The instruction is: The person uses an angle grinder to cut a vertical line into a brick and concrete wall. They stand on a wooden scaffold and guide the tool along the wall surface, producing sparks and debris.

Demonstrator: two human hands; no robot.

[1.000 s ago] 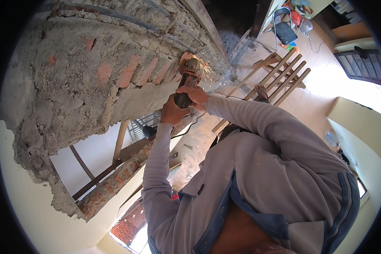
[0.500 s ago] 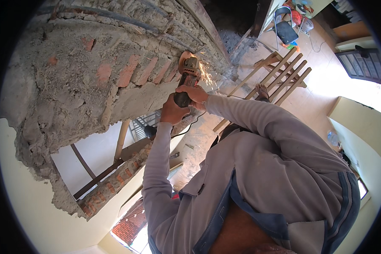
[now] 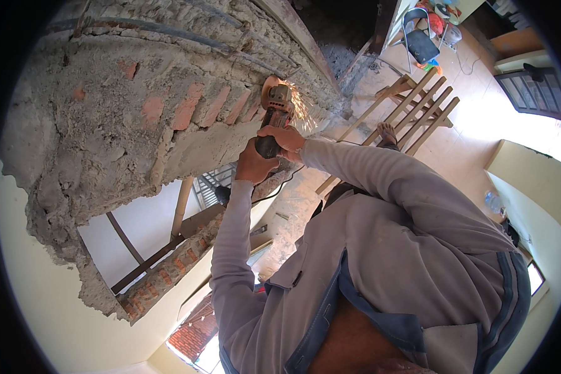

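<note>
Both my hands are wrapped round an angle grinder [image 3: 277, 115], raised in front of the broken wall [image 3: 112, 106]. My left hand [image 3: 253, 164] grips the rear of its dark body. Closer to the head of the tool, my right hand [image 3: 285, 141] is closed round its side. The cutting disc [image 3: 269, 92] meets the wall near the end of a bare steel bar [image 3: 224, 47]. Bright sparks [image 3: 303, 112] spray from there, down and to the right. Exactly what the disc touches is hidden by the grinder head.
A wooden slatted trestle [image 3: 411, 112] stands at the right, with my foot [image 3: 386, 132] on it. Below my hands hangs a black cord [image 3: 280, 187]. A ragged opening [image 3: 131, 240] with exposed bricks lies at lower left. Behind the trestle is a dark chair [image 3: 421, 47].
The grinder and both hands stay nearly in place. The spray of sparks looks fuller and brighter, and the view has shifted slightly.
</note>
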